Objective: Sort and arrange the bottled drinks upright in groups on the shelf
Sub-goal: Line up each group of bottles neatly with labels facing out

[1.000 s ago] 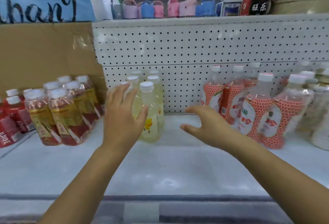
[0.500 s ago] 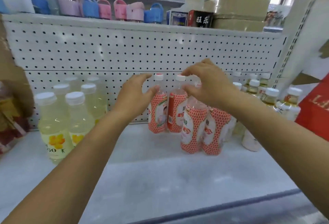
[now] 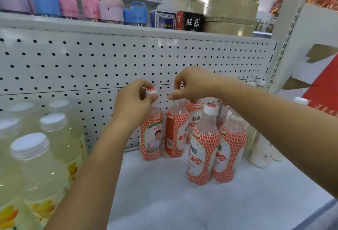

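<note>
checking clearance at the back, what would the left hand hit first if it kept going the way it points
Probably the pegboard back panel. The left hand grips the cap of the leftmost red-patterned bottle, and only that panel shows beyond it; depth is unclear.

Both bare forearms reach forward and up, the left from the lower left, the right from the right edge. The wrists are about level, and the hands are near each other but apart. The left hand [image 3: 133, 101] shows its back, thumb and fingers curled round a white bottle cap [image 3: 150, 91]. The right hand [image 3: 193, 83] arches downward, fingertips [image 3: 171, 96] bunched on top of the neighbouring bottle [image 3: 176, 129] (whose cap they hide).
</note>
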Motion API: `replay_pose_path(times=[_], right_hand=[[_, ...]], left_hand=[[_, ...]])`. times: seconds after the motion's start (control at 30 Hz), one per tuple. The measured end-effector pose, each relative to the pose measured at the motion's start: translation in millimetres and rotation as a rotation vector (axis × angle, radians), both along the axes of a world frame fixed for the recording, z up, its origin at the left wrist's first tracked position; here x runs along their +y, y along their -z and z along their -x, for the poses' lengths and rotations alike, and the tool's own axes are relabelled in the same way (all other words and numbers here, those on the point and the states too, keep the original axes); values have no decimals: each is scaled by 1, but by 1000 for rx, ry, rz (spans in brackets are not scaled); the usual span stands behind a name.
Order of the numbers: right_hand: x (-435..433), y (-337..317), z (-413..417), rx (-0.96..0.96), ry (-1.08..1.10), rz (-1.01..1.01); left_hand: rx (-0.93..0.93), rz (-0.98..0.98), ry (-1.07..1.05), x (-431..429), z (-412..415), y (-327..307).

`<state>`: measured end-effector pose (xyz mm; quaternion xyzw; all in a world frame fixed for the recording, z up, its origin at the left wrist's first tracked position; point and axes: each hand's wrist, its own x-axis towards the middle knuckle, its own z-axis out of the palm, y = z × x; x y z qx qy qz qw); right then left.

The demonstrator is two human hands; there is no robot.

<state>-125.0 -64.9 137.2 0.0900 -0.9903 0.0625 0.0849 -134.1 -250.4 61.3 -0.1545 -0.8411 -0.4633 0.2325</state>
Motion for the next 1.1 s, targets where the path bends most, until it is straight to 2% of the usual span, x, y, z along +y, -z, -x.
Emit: replay_pose_path(times=[0.27,0.43,0.63,0.83,0.93,1.1], right_hand=[[2,-2,9,-29,8,-31],[3,-3,8,-86,3,52],[3,-5,9,-110,-15,35],[7,-8,6,-163,-32,87],[13,-18,3,-244,-53,54],[15,-14,6,-187,-120,14]], left_hand=[[-70,-28,137,-11,18,2],[-120,-13,216,-18,17,0],[-18,-55,112,-11,12,4],[-208,-57,370,-24,14,-2],[-206,-54,348,-20,15,1],[-120,-51,264,-11,18,5]])
